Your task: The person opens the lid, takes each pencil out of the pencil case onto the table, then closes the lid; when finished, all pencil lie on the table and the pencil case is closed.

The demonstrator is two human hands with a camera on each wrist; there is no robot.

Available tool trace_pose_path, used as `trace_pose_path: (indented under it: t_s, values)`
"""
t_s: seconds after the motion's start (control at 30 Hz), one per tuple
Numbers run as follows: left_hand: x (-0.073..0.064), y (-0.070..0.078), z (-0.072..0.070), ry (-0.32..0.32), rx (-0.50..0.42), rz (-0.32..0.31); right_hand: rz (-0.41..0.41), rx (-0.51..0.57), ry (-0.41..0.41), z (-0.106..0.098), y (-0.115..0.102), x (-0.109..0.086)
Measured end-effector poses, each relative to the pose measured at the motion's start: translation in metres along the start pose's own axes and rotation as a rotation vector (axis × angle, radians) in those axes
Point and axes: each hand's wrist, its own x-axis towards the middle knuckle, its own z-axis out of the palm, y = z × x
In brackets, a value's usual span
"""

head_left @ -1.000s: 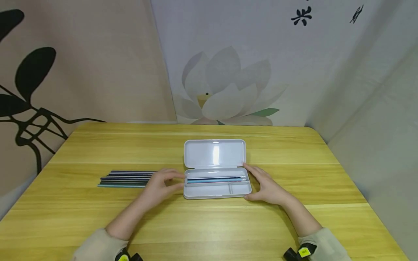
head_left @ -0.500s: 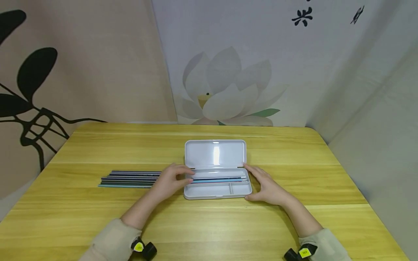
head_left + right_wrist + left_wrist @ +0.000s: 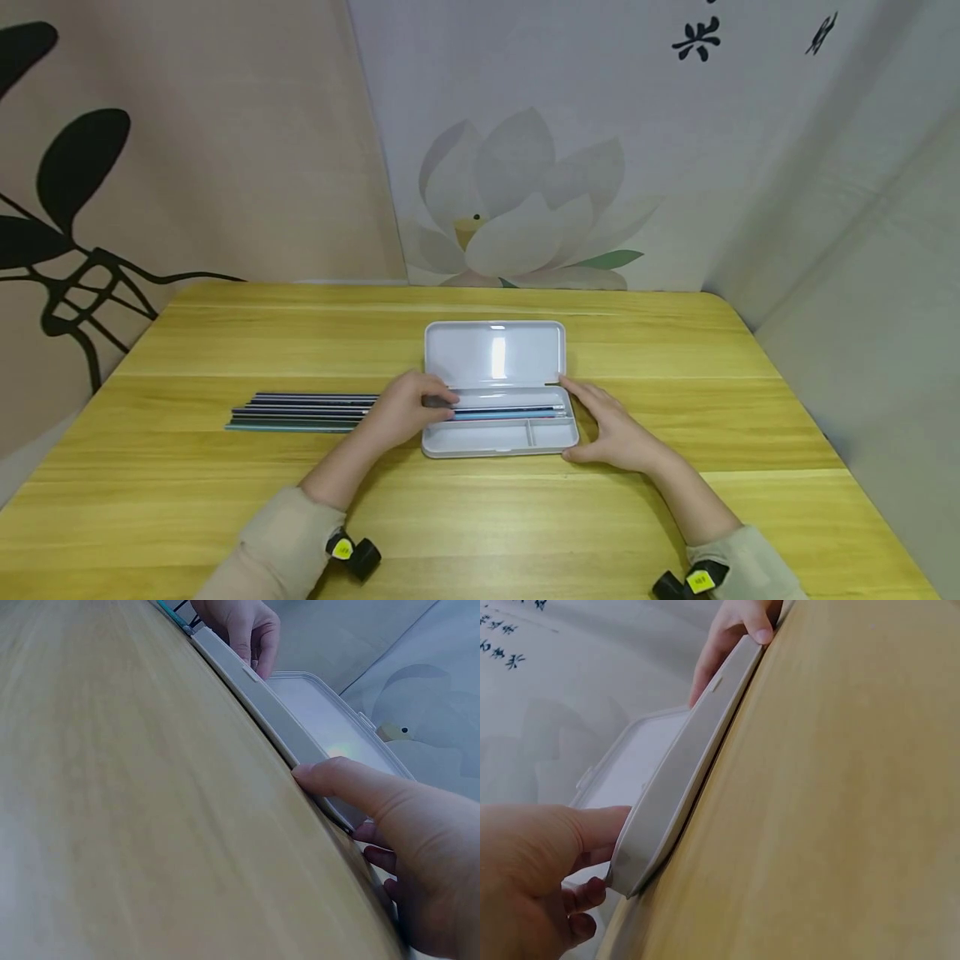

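Note:
A white pencil case (image 3: 480, 435) lies on the table with its lid (image 3: 468, 354) raised at the back. Inside its rear compartment are blue and dark pencils (image 3: 517, 412). My left hand (image 3: 401, 408) reaches over the case's left end, thumb and forefinger at the pencils; their contact is partly hidden, and I cannot tell if they pinch. In the left wrist view, its forefinger dips behind the case's side wall (image 3: 682, 761). My right hand (image 3: 618, 429) holds the case's right end, thumb (image 3: 319, 776) at the front corner, other fingers along the end and back.
Several dark and teal pencils (image 3: 300, 412) lie side by side on the wooden table (image 3: 495, 525), left of the case and partly behind my left hand. A printed cloth (image 3: 540, 67) hangs behind the table.
My left hand has moved right, from beside the case's left end to over the pencils inside. The right hand, case and pencils stay in place.

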Motion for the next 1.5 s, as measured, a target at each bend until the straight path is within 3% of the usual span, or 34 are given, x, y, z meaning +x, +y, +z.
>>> trace_pose_path:
  t_s: [0.37,0.7,1.17,1.5]
  values:
    - [0.005,0.002,0.000,-0.045,0.055,-0.001,0.016,-0.002,-0.001,-0.001,0.000,0.000]
    - [0.008,0.009,-0.001,-0.106,0.120,-0.052,0.007,-0.007,-0.003,-0.002,0.001,-0.002]
    - [0.006,0.009,-0.003,-0.132,0.144,0.066,0.008,0.001,-0.001,-0.003,-0.001,-0.003]
    - [0.002,0.006,-0.003,-0.114,0.120,0.087,0.000,0.001,-0.001,-0.004,-0.002,-0.003]
